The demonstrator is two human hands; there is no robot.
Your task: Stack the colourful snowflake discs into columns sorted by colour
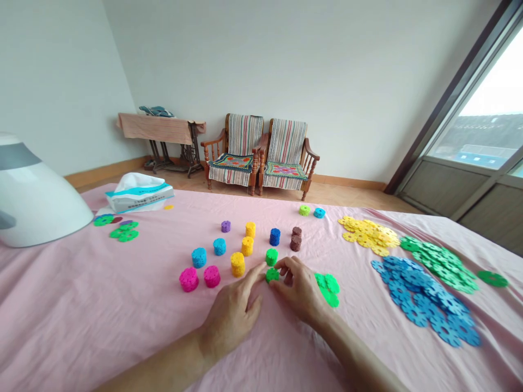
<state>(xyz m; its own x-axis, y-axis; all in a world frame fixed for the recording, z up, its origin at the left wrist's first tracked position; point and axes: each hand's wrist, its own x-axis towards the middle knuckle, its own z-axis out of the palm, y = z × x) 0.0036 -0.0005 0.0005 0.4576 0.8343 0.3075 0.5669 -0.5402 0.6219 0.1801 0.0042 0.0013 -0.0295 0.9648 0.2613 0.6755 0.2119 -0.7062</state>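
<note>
My right hand (300,288) has its thumb and fingers curled around the near green notched-disc stack (272,275), gripping its right side. My left hand (232,307) is open, its forefinger stretched toward the left side of that stack; whether it touches is unclear. Just behind stands a taller green stack (272,257). Several loose green discs (330,286) lie right of my right hand, partly hidden by it. Left of the hands stand yellow stacks (237,265), pink stacks (212,276) and light-blue stacks (199,257).
Farther back are a dark-blue stack (275,236), brown stacks (296,243) and a purple stack (226,226). Piles of yellow discs (370,234), green discs (445,264) and blue discs (425,299) lie right. A tissue pack (141,195) and a white rounded object (44,201) stand left.
</note>
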